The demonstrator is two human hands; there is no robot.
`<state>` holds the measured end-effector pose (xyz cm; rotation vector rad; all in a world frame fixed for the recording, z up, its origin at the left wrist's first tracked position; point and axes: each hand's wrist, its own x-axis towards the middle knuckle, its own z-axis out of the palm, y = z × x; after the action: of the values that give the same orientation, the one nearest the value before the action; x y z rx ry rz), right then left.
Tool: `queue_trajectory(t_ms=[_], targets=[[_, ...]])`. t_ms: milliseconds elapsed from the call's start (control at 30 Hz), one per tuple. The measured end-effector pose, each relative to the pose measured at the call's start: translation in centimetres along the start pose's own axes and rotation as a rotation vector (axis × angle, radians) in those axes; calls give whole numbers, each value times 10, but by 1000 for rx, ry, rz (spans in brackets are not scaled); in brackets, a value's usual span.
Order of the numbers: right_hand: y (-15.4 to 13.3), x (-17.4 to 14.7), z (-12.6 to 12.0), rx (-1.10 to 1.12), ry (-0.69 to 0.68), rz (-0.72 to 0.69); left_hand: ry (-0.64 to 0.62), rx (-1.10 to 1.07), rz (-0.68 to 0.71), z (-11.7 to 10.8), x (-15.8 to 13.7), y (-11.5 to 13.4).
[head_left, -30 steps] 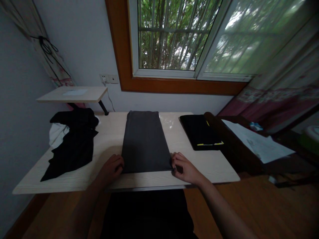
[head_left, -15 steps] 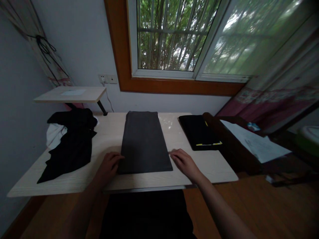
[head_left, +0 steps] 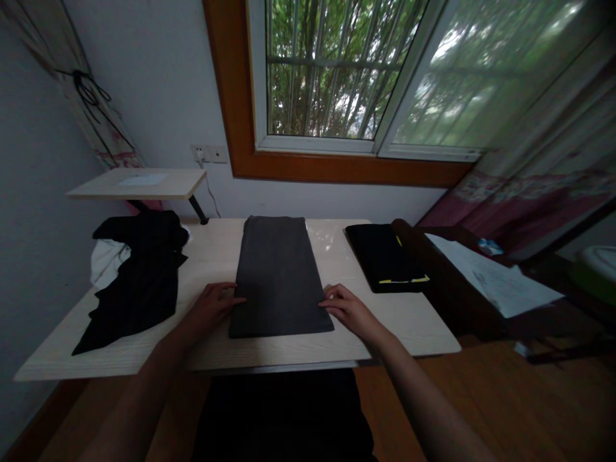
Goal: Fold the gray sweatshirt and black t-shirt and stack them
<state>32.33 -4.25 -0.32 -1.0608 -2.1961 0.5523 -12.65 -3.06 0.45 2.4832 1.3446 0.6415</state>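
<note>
A dark grey folded cloth (head_left: 276, 269) lies flat as a long rectangle on the pale wooden table (head_left: 289, 351) in front of me. At its left edge, my left hand (head_left: 216, 301) has the thumb on top and the fingers at the border, closing on the fabric. My right hand (head_left: 347, 309) pinches the right edge, a little above the near corner. How far the fingers reach under the cloth is hidden.
On the left, crumpled black clothing (head_left: 144, 276) lies with a white piece (head_left: 108, 260), near a small raised shelf (head_left: 139, 184). A folded black garment with yellow marks (head_left: 385, 256) rests on the right. Beyond it, papers (head_left: 495, 276) lie on a dark surface.
Both hands have shifted slightly onto the grey cloth's side edges; the left thumb now reaches over it and the right fingers have closed at its border. The cloth looks unmoved.
</note>
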Motion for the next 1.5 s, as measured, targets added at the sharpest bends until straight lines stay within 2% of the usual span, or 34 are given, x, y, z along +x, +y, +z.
queue_trajectory(t_ms=[267, 400, 500, 600, 700, 800, 867, 900, 967, 1100, 1167, 1233, 1333, 1400, 1500], targets=[[-3, -1, -2, 51, 28, 49, 18, -12, 148, 2, 2, -1], [-9, 0, -11, 213, -26, 40, -13, -120, 161, 0, -1, 1], [-13, -1, -19, 391, -104, 86, -58, -194, 125, -11, -4, 7], [-19, -2, -30, 574, -201, 174, -149, -296, 48, -30, -9, 18], [-26, -5, -44, 756, -375, 321, -280, -421, -37, -56, -13, 36], [-36, -7, -55, 912, -525, 397, -489, -585, -111, -80, -14, 57], [-43, -5, -57, 1014, -511, 393, -615, -729, -130, -88, -11, 65], [-47, -2, -56, 1061, -459, 391, -623, -791, -141, -89, -9, 66], [-54, 8, -52, 1126, -268, 402, -496, -894, -201, -84, -3, 61], [-58, 43, -38, 1092, 219, 502, -26, -1047, -463, -59, 19, 42], [-55, 58, -29, 1052, 333, 573, 130, -1081, -557, -46, 33, 34], [-48, 66, -18, 1023, 349, 656, 166, -1078, -627, -33, 44, 27], [-35, 62, -2, 985, 277, 729, 128, -1029, -718, -16, 50, 17], [-28, 55, 6, 919, 195, 707, 109, -957, -728, -9, 49, 11], [-21, 44, 9, 758, 46, 627, 60, -815, -671, -6, 43, 9]])
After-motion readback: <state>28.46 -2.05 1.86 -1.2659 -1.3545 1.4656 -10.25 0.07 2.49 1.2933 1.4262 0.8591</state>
